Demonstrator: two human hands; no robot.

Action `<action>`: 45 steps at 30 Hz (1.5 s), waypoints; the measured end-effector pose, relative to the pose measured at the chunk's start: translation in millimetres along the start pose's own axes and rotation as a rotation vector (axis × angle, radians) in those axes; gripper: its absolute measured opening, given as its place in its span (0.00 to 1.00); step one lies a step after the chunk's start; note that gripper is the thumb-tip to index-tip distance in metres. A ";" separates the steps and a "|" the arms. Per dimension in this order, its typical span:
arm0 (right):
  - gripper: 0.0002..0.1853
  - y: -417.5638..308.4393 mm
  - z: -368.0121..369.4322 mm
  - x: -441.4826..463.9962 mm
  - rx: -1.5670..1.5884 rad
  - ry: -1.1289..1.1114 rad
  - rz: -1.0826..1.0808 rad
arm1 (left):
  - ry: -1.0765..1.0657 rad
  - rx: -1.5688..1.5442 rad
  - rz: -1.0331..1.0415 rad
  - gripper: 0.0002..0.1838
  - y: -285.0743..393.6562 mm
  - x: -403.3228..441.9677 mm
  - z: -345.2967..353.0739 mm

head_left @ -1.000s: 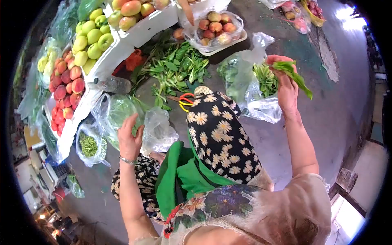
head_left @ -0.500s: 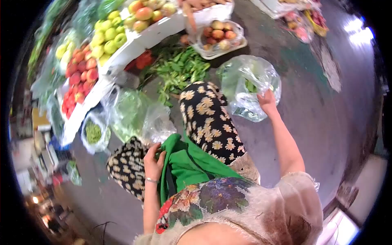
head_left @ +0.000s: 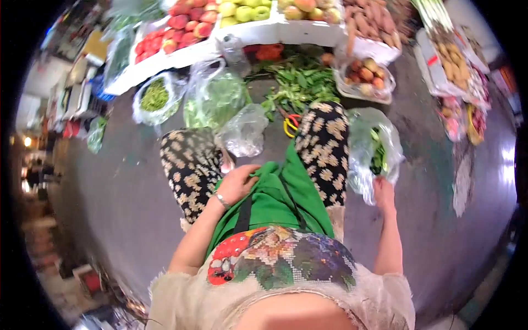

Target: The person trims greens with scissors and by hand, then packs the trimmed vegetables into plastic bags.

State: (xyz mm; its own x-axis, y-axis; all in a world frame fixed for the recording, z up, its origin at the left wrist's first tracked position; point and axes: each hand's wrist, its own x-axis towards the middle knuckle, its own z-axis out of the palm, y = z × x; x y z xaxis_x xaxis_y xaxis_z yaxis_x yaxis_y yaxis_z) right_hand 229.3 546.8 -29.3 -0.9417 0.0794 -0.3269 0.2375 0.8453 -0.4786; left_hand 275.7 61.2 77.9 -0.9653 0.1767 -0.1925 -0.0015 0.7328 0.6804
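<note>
To my right on the floor, a clear plastic bag [head_left: 389, 144] lies beside my knee with leafy greens [head_left: 378, 155] inside. The fingers of my right hand [head_left: 383, 192] are closed at the bag's near edge. Over my lap spreads a green apron [head_left: 269, 192], and my left hand [head_left: 238, 183] has its curled fingers on a fold of it. Between my knees and the produce boxes is a heap of loose leafy greens [head_left: 305, 85]. Yellow-and-red-handled scissors [head_left: 290, 125] lie at its near side. A crumpled clear bag [head_left: 245, 132] rests in front of my left hand.
White boxes of peaches [head_left: 190, 25], green apples [head_left: 245, 11] and sweet potatoes [head_left: 374, 22] line the far side. A tray of reddish fruit [head_left: 364, 77] stands ahead of the bag. Bags of greens [head_left: 217, 102] and green pods [head_left: 155, 96] sit at left.
My view has turned, so the produce boxes now run across the top. My right hand, with the bag, is closer to my knee. My left hand stays at the apron.
</note>
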 end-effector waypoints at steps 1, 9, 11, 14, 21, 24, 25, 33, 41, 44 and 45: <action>0.12 -6.6 -14.8 -2.7 0.059 0.108 -0.072 | 0.011 -0.008 -0.001 0.18 -1.5 0.6 1.4; 0.06 -45.4 -66.9 -34.9 0.471 0.188 -0.132 | -0.016 -0.034 -0.014 0.19 -6.7 1.1 7.4; 0.06 -48.9 -66.6 -38.6 0.501 0.129 -0.104 | -0.021 -0.026 0.004 0.19 -6.0 3.0 8.0; 0.06 -39.4 -65.4 -36.5 0.528 0.198 0.004 | -0.032 -0.008 0.046 0.19 -3.2 3.0 10.0; 0.08 -20.4 -72.7 -28.2 0.453 0.111 -0.009 | 0.345 0.056 0.168 0.22 72.7 43.9 -17.3; 0.09 -12.7 -83.8 -23.9 0.408 0.101 -0.008 | 0.443 0.208 0.551 0.29 144.9 93.5 -18.6; 0.09 -9.7 -85.3 -23.4 0.409 0.099 -0.022 | 0.403 0.250 0.599 0.32 163.5 109.5 -10.8; 0.08 -21.8 -101.2 -38.6 0.070 -0.060 -0.111 | 0.193 0.312 0.707 0.38 237.3 231.7 118.8; 0.13 -56.0 -124.4 -11.9 0.039 -0.076 -0.272 | 0.128 -0.313 0.632 0.07 218.2 279.1 145.8; 0.14 -75.8 -104.6 53.6 0.150 -0.098 -0.240 | -0.105 -0.829 0.292 0.08 225.8 295.2 141.7; 0.16 -74.2 -86.6 77.7 0.223 -0.106 -0.209 | -0.165 -0.951 0.272 0.07 226.7 297.3 141.2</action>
State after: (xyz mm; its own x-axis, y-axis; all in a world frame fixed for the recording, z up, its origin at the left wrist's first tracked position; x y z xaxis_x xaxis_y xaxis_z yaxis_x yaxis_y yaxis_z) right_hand 117.9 536.0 51.5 -0.9484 -0.1492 -0.2799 0.0987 0.7000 -0.7073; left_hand 25.3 372.6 75.1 -0.9155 0.4023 0.0070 -0.0641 -0.1630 0.9845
